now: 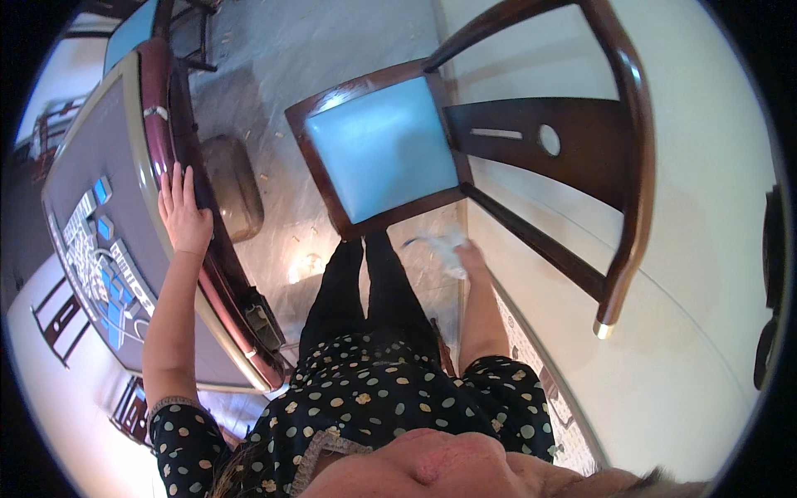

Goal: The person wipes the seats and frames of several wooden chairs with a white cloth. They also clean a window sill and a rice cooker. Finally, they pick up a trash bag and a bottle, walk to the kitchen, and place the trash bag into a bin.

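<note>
Head view: your open left hand [186,220] lies on the grey-topped desk's glossy dark-red rim [153,124]; your right hand [471,259] clutches a crumpled white cloth [448,252] near the blue-seated dark wooden chair [382,149], whose frame could snag its trailing end.

No writing is legible (marks on the white tiles [81,247] are too small).

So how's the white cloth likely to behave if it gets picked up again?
The white cloth will probably be floppy, since it trails from the right hand in loose, uneven folds. It's likely light, as it looks thin and one hand carries it. It seems unlikely to roll, with no round shape; blur hides whether it's damp.
</note>
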A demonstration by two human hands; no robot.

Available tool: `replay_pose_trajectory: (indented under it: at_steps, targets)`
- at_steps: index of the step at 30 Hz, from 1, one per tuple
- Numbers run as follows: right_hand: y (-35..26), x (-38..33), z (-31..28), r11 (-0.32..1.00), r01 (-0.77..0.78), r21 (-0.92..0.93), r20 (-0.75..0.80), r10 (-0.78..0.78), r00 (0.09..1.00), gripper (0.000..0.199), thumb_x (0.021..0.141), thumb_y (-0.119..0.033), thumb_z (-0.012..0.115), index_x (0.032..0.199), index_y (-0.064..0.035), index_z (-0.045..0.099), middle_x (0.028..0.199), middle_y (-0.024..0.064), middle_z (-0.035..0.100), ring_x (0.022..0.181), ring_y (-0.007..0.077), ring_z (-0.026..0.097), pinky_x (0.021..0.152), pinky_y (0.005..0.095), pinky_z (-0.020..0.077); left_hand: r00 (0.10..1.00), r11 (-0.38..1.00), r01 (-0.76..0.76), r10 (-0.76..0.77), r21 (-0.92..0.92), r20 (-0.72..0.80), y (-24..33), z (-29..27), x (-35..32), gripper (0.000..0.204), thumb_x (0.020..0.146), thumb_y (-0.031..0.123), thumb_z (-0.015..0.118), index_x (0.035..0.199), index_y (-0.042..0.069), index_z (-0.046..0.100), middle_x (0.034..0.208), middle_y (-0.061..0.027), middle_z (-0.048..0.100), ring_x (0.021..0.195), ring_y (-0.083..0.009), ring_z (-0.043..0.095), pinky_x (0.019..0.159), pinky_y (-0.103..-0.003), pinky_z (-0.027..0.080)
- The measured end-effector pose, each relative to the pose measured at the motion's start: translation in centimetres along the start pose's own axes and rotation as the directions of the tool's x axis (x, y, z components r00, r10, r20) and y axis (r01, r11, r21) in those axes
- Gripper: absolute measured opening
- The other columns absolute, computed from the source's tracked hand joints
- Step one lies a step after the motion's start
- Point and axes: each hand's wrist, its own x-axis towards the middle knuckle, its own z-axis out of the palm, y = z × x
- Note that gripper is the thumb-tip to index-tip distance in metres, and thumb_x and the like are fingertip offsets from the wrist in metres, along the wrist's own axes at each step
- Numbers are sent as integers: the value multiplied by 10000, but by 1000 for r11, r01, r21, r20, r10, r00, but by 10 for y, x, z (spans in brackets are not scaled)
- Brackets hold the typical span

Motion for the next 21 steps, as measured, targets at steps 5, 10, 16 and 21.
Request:
replay_pose_trajectory:
  at_steps: [5, 10, 16, 21]
  targets:
    - [-26, 54, -127, 449, 91, 889, -129, 53, 990, 389, 879, -197, 546, 1210, 6, 570, 1091, 81, 629, 1001, 198, 574, 896, 345, 434, 999, 999, -37, 37, 1, -10, 1, 3, 1, 802, 640, 19, 578, 1405, 128, 364, 1520, -43, 246, 1417, -291, 175, 1142, -444, 172]
    - [-142, 65, -134, 693, 276, 666, -18, -356, 934, 373, 861, -165, 544, 1189, 10, 569, 1037, 59, 637, 914, 165, 596, 844, 287, 450, 998, 995, -57, 59, 86, -14, 3, 2, -1, 770, 645, 22, 582, 1384, 121, 388, 1519, -47, 247, 1414, -297, 184, 1142, -437, 178]
    - [-156, 52, -110, 785, 207, 584, 192, -381, 904, 434, 793, -140, 527, 1183, 46, 568, 1036, 98, 637, 932, 182, 587, 832, 302, 444, 999, 995, -47, 46, 84, 13, 0, 4, 0, 734, 648, 29, 588, 1357, 113, 419, 1514, -51, 258, 1410, -305, 191, 1137, -440, 188]
    - [-118, 4, -77, 418, 162, 894, -92, -181, 979, 377, 862, -198, 472, 1157, 14, 573, 1003, 83, 626, 882, 196, 598, 795, 331, 470, 1000, 998, -23, 23, 59, -4, -5, 1, -10, 680, 651, 28, 598, 1313, 115, 470, 1513, -50, 263, 1407, -308, 200, 1133, -441, 197]
